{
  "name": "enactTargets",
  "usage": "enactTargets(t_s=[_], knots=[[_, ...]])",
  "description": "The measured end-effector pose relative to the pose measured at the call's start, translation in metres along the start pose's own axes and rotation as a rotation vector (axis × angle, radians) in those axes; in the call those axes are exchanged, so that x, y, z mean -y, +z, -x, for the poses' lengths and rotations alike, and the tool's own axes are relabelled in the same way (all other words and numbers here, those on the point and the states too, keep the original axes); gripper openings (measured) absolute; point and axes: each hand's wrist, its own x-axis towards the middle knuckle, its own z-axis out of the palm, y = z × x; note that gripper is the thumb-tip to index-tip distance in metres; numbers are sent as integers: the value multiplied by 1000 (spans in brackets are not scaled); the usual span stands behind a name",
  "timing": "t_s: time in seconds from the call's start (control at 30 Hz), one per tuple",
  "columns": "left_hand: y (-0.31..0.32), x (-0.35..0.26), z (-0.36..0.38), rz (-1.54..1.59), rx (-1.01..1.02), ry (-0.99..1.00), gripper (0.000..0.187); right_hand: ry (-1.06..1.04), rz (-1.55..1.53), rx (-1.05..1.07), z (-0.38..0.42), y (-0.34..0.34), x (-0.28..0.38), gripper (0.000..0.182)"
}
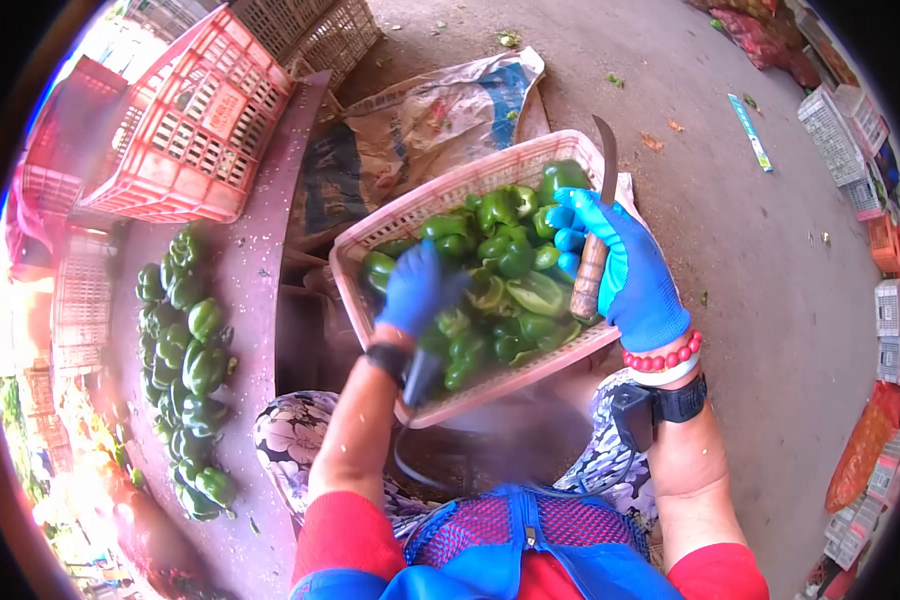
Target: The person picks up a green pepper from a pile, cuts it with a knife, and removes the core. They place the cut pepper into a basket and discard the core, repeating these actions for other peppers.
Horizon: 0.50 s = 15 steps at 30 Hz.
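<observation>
Peppers (509, 252) are green, basket (510, 387) pink, left glove (411, 291) apparently blue.

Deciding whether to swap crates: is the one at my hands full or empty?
Well filled: green peppers spread across the crate, hiding most of its floor, with wall showing above them.

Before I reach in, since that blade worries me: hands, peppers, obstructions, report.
Right hand gripping curved knife. Left hand over green peppers in pink crate, blurred, grip unclear. In the way: blade, jutting past crate's rim.
</observation>
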Motion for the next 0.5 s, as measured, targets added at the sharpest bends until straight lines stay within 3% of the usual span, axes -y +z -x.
enactTargets(t_s=[0.03,0.1,0.13,0.2,0.23,0.3,0.37,0.4,0.5], knots=[[12,-8,26,-88,-97,115,83,2,-13,-10,0,0,-1,32],[23,-27,56,-199,29,-10,98,8,-35,-23,-1,2,-2,31],[24,-31,57,-69,73,-115,94,0,-35,-30,2,6,0,31],[32,-29,43,-198,13,-31,82,-55,-22,23,0,5,-4,30],[25,-30,34,-119,22,-76,74,-58,-48,46,1,9,-5,28],[33,-20,18,-180,60,-29,74,-100,-51,253,-17,-6,-3,27],[-9,-29,2,-33,386,-177,80,87,-455,290,-37,-22,-3,32],[-37,-34,8,209,303,-244,75,125,-566,305,-51,-40,-2,35],[-145,-10,32,390,100,-148,61,298,-945,212,-56,-23,5,35]])
